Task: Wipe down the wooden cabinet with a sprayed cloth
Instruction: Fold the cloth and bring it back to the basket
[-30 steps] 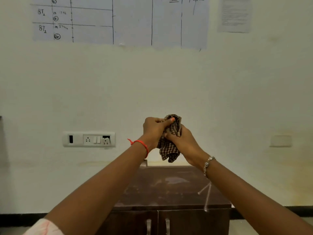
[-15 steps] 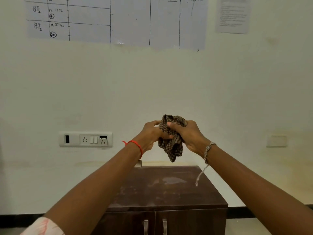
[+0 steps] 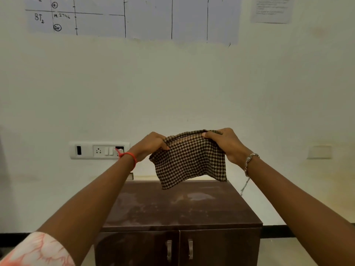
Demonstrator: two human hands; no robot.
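cloth (image 3: pixel 189 160) held spread in air above cabinet (image 3: pixel 178 206), not touching it | left hand (image 3: pixel 151 145) pinched shut on one top corner, right hand (image 3: pixel 224 144) clamped on other, likely to open a flat wiping face | cabinet top seen smudged, wipe judged not yet begun | no spray bottle in view

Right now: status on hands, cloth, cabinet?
Left hand and right hand grip cloth, spread in air. Cabinet top dusty, unwiped. Nothing blocking.

Soft, even indoor light, rather dim. Pale glare on the dusty cabinet top (image 3: pixel 172 204). Slight blur overall, edges bent by wide lens.
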